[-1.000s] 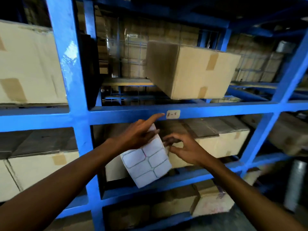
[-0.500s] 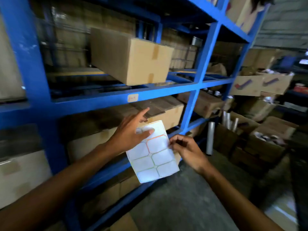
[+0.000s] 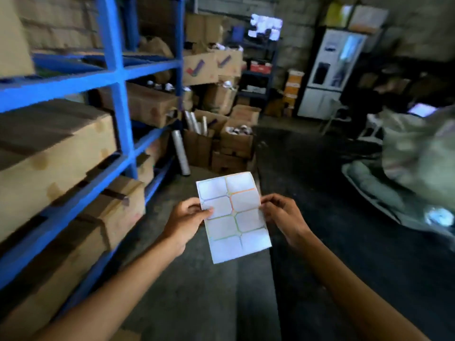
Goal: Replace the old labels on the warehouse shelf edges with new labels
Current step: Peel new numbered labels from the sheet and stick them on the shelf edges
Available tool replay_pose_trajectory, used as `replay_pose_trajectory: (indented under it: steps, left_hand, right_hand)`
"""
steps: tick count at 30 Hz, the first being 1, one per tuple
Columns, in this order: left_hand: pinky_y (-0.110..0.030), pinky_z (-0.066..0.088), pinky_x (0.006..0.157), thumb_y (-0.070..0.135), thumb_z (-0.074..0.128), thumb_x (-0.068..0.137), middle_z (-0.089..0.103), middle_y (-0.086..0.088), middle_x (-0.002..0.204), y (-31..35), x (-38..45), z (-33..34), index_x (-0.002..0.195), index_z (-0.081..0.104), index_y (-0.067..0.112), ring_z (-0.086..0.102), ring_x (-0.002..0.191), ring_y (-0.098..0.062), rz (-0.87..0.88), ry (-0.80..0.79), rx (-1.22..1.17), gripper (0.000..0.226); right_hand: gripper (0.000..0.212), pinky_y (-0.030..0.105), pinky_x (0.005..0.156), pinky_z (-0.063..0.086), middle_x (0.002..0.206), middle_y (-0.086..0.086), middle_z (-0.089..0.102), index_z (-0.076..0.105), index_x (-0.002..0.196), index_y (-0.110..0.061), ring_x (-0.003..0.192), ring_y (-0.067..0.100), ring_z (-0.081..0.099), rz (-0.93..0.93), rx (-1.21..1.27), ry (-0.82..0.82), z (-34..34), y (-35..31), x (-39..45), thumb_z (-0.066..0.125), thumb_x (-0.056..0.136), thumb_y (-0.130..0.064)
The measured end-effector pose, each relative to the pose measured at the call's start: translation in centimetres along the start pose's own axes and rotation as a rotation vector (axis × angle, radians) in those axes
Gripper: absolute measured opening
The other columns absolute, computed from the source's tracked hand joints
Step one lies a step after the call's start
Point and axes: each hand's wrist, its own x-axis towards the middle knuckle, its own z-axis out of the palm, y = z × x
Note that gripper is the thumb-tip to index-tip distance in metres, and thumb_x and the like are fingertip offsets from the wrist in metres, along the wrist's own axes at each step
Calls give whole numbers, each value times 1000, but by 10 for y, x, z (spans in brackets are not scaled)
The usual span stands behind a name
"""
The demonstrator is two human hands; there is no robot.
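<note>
Between labels, by the look of it: sheet of blank labels [image 3: 234, 217] pinched at mid-height by both hands, left hand [image 3: 186, 221] closed on its left edge, right hand [image 3: 283, 217] on its right edge, out over bare floor [image 3: 197, 303] to the right of the blue shelving [image 3: 115, 77]. Next, probably peeling one label free with a fingertip at a corner. Open aisle right of the shelving; boxes [image 3: 236, 141] stacked beyond its far end.
</note>
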Motion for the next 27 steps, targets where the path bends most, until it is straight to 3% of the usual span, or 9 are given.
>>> replay_pose_trajectory:
  steps: [3,7,10,13,16,22,27]
  left_hand:
    - [-16,52,52,-7,64,78,67,-6,71,-33,-3,64,80,65,5,64,58,-7,-96,-140,41,12]
    - [-39,54,72,-10,64,75,65,-17,78,-85,-19,138,81,63,2,61,73,-27,-206,-281,134,14]
    - [-45,52,79,-7,67,72,67,-20,84,-119,-37,176,85,61,1,63,79,-29,-282,-316,215,16]
    - [-44,55,76,-2,67,72,65,-11,78,-147,-59,209,95,61,2,63,74,-26,-297,-355,336,24]
    - [-41,54,73,2,66,71,68,-11,79,-161,-75,229,93,61,5,65,77,-29,-233,-431,496,23]
    - [-36,40,95,24,59,84,59,-9,120,-182,-82,243,119,52,12,47,121,-30,14,-615,897,37]
    - [-33,40,86,36,58,86,61,-8,116,-178,-72,234,121,52,15,52,115,-28,69,-610,960,42]
  right_hand:
    - [20,25,62,54,82,5,70,68,87,-13,70,11,64,125,-48,152,-53,49,-31,53,85,0]
    - [21,24,57,49,74,-1,65,65,100,-9,64,12,57,289,-161,334,-102,115,-80,52,86,0]
    - [24,27,65,48,74,-1,63,64,100,-7,68,13,57,393,-275,390,-122,151,-113,55,81,3]
    - [25,25,70,44,71,-2,62,66,97,-9,73,15,59,519,-436,428,-139,179,-143,60,75,0]
    - [26,31,74,50,84,4,68,65,99,-11,81,22,63,609,-510,434,-145,196,-165,57,75,-3]
    - [25,43,83,52,99,9,67,63,102,-11,93,28,62,704,-620,386,-149,207,-183,61,77,-8]
    - [18,43,83,51,106,8,61,63,101,-14,93,26,60,656,-732,376,-139,202,-173,60,83,-17]
